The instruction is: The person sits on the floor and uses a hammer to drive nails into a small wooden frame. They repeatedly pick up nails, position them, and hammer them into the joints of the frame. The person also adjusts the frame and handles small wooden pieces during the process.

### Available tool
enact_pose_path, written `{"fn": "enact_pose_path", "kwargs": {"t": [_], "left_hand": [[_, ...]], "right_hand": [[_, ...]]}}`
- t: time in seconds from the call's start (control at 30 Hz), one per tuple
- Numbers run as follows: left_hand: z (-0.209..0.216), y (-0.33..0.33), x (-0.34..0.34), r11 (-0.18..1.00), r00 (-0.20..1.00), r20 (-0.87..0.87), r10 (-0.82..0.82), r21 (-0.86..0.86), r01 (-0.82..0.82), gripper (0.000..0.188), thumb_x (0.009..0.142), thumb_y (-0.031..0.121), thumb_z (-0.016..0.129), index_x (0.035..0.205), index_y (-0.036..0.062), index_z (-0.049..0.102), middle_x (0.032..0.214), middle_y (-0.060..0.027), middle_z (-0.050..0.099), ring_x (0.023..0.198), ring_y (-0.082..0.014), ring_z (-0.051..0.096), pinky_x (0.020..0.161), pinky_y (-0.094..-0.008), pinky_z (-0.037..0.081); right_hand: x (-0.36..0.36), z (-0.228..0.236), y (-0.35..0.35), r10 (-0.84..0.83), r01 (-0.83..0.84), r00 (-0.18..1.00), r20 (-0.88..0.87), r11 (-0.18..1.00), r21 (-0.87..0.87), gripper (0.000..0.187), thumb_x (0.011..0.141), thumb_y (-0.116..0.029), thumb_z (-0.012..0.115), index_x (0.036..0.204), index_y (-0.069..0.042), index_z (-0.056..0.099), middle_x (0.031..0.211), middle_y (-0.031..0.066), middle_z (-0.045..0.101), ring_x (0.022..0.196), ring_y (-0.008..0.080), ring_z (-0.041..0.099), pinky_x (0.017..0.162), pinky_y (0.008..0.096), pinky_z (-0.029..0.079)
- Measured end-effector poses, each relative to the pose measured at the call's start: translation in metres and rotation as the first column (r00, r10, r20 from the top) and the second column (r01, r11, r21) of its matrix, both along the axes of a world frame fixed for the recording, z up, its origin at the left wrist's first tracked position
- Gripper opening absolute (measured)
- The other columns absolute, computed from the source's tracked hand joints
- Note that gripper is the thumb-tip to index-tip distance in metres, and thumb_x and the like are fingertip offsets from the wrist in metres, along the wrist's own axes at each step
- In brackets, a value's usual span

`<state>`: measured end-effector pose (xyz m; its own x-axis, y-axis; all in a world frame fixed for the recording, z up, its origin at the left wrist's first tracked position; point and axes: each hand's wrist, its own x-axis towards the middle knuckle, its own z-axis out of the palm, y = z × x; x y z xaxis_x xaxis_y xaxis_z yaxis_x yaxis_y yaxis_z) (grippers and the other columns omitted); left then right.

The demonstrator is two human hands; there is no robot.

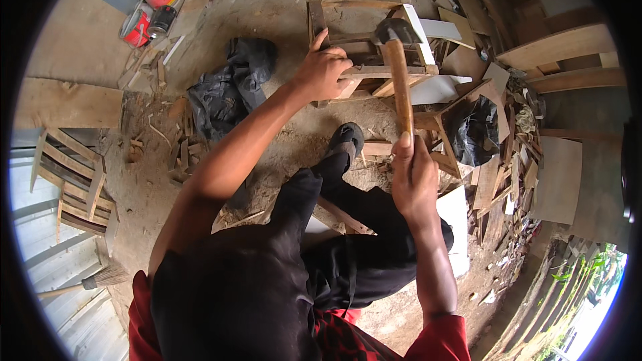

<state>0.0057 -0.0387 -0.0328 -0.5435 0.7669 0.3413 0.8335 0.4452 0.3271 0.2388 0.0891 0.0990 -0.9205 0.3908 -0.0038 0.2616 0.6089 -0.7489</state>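
My right hand [414,177] is wrapped round the lower end of a hammer's wooden handle, its thumb lying along the shaft. The hammer [401,87] points away from me, and its dark metal head overlaps the right side of a small wooden frame [354,2]. In this view I cannot tell whether the head touches the wood. At the frame's near left corner, my left hand [326,70] grips the wood, with the index finger stretched along the dark left post. The frame is built of several bars, with a white strip on its right side.
Scrap boards [468,60] pile up along the right. A black plastic bag [231,87] lies left of the frame, and another [478,130] sits among the offcuts. Red cans [137,29] stand far left. My shoe [346,140] is just nearer than the frame. A broom [100,279] lies lower left.
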Motion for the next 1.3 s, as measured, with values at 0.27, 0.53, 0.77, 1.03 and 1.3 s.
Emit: {"fn": "enact_pose_path", "kwargs": {"t": [0.27,0.53,0.77,1.03,1.3], "left_hand": [[-0.006,0.001,0.000,1.000,0.999,-0.035,0.002,0.001,-0.002,0.038,0.080,0.030,0.076,0.105,0.0022,0.074,0.104,-0.0097,0.069,0.112,-0.0206,0.062,0.125,-0.0508,0.012],[0.000,0.009,0.005,0.997,0.997,0.068,0.023,-0.070,-0.018,0.036,0.080,0.031,0.076,0.104,0.0033,0.074,0.104,-0.0088,0.069,0.112,-0.0199,0.063,0.125,-0.0504,0.008],[-0.004,0.000,0.002,1.000,1.000,0.000,0.012,-0.003,-0.012,0.037,0.081,0.031,0.075,0.104,0.0031,0.073,0.100,-0.0092,0.070,0.111,-0.0196,0.063,0.125,-0.0519,0.010],[-0.005,0.006,0.004,1.000,1.000,0.022,-0.004,0.015,0.003,0.035,0.079,0.029,0.078,0.102,0.0030,0.074,0.098,-0.0098,0.070,0.107,-0.0208,0.064,0.124,-0.0520,0.011],[-0.003,0.017,0.008,1.000,1.000,0.025,0.002,-0.016,-0.002,0.034,0.078,0.027,0.078,0.100,0.0017,0.074,0.097,-0.0089,0.070,0.109,-0.0189,0.064,0.125,-0.0512,0.009]], "right_hand": [[-0.004,0.011,0.007,0.019,-0.034,0.982,-0.185,0.997,-0.075,0.041,0.107,-0.032,0.045,0.087,0.002,0.055,0.059,0.0164,0.058,0.052,0.0289,0.061,0.048,0.0417,0.041],[0.008,-0.033,0.027,0.094,-0.091,0.995,-0.031,0.990,0.106,0.039,0.107,-0.029,0.046,0.088,0.005,0.054,0.061,0.0207,0.057,0.051,0.0374,0.059,0.049,0.0449,0.042],[-0.003,-0.007,0.018,0.046,-0.044,0.998,-0.047,0.999,0.032,0.039,0.108,-0.027,0.044,0.086,0.003,0.055,0.060,0.0176,0.055,0.054,0.0328,0.056,0.050,0.0443,0.041],[0.004,-0.012,0.018,0.050,-0.052,0.998,-0.032,0.996,-0.067,0.040,0.107,-0.031,0.045,0.088,0.003,0.057,0.063,0.0187,0.058,0.055,0.0312,0.061,0.052,0.0410,0.045],[0.015,-0.053,0.032,0.144,-0.129,0.987,-0.073,0.975,0.178,0.038,0.106,-0.027,0.045,0.096,0.008,0.054,0.067,0.0296,0.058,0.065,0.0491,0.061,0.058,0.0517,0.044]]}}
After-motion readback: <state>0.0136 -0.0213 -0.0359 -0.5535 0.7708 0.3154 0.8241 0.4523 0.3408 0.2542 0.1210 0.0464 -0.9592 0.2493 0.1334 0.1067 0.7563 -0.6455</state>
